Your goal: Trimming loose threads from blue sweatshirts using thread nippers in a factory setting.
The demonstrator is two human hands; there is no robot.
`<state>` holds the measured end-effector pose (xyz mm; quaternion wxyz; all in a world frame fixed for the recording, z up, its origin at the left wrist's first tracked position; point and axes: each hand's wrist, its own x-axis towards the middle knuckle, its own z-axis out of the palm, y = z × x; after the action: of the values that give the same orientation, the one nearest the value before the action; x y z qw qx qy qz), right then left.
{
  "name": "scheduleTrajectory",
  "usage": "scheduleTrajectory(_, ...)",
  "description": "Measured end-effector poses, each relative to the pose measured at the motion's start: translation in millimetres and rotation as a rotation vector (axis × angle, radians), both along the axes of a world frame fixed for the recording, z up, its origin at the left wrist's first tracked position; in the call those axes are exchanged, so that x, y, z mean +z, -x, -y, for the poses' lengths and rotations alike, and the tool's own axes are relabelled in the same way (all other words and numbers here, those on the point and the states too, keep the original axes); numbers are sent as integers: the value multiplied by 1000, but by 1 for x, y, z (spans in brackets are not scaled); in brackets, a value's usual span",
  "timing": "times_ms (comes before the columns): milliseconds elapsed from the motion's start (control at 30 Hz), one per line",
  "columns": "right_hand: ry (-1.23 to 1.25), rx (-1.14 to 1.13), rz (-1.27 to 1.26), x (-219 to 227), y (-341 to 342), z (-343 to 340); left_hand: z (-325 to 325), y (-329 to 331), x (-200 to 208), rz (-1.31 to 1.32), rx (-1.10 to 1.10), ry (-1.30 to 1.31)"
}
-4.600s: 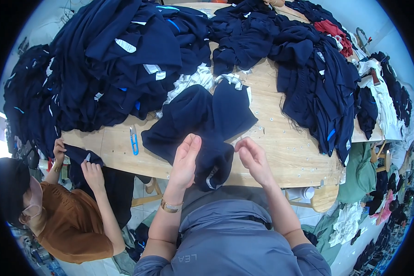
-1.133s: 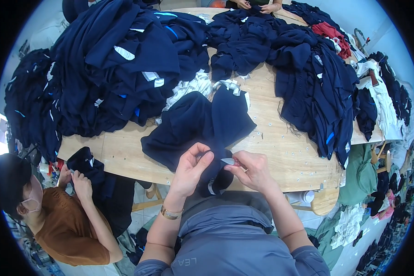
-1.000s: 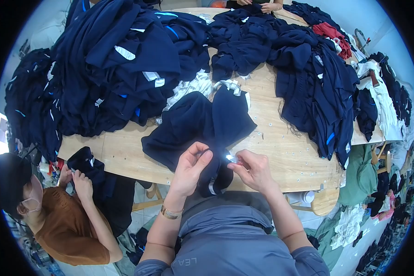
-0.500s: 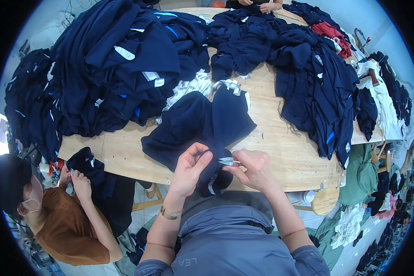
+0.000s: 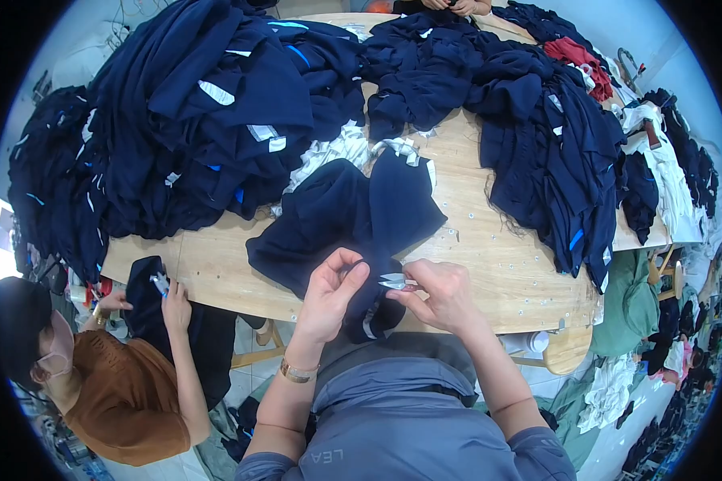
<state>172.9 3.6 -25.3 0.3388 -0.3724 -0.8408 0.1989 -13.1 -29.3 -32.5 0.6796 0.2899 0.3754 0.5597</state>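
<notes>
A dark navy garment (image 5: 313,212) lies spread at the table's near edge, with part of it hanging over toward my lap. My left hand (image 5: 333,293) pinches a bit of this garment between thumb and fingers. Closed around a pair of small thread snips (image 5: 395,282) is my right hand (image 5: 440,295). The metal blades stick out to the left, slightly apart, and point at the pinched cloth. A small gap separates them from my left fingertips. A white label (image 5: 432,175) shows at the garment's far right corner.
Large navy garment heaps (image 5: 208,104) cover the table's left and back; another pile (image 5: 545,152) lies right. White cloth (image 5: 333,152) sits behind my garment. At lower left a co-worker (image 5: 128,385) handles navy cloth. Across the table are another person's hands (image 5: 461,6).
The snips' blades have opened slightly wider; my hands stay almost in place. The co-worker's hands have moved apart, with the right one shifting along the navy cloth.
</notes>
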Motion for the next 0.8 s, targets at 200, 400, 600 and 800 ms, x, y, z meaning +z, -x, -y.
scheduleTrajectory(200, -80, -27, 73, -1, 0, 0, 2, 0, 2, -85, 3, -41)
scheduleTrajectory(400, -121, -32, 88, 3, -1, 0, 2, 0, 6, -101, -6, -43)
scheduleTrajectory(600, -197, -25, 170, 8, -1, -1, 2, 1, 6, -58, -23, -47)
scheduleTrajectory(800, -257, -29, 209, 5, -3, -2, 2, 1, 5, -77, -20, -43)
